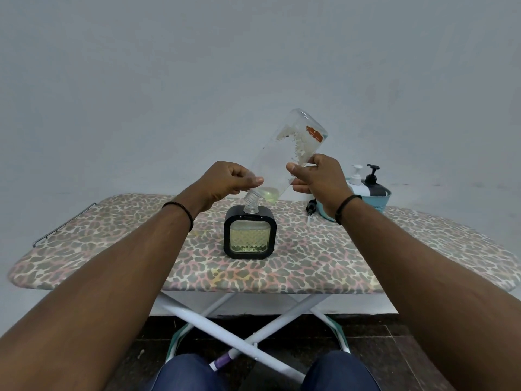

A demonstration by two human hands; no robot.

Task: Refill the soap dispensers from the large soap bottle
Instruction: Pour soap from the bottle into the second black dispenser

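Over the dispenser, the bottle tilts neck-down, base up-right.

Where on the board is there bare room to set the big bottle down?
Bare cover lies left of the square dispenser out to the metal rest, and along the near edge. The far right is crowded: basket with two pump bottles, loose pump beside it.

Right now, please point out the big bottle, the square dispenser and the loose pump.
big bottle (284, 148): head view, on its clear side wall.
square dispenser (249, 238): head view, on its front glass window.
loose pump (311, 208): head view, on its black collar, lying on the board.
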